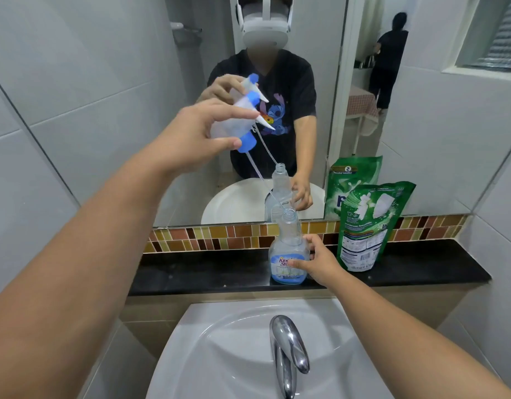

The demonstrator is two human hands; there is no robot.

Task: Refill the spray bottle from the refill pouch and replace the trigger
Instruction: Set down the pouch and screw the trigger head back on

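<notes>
Your left hand (196, 139) is pinched around the trigger (234, 131), thumb and fingers closed on its white-and-blue head, lifted well above the spray bottle (288, 249) with only the end of its thin dip tube (265, 185) near or just inside the open neck. Your right hand (320, 263) is half curled around the bottle's side, steadying it upright on the dark worktop (208, 275) behind the sink (219, 341). The refill pouch (369, 226) stands just to the right, leaning against the mirror, and looks untouched, so judging by this the trigger is off and nothing more: pouring and screwing the trigger back on are all still ahead. The bottle is clear plastic with a blue label low on its body, and it looks nearly empty; I can't tell for certain whether a little liquid sits at the bottom.
</notes>
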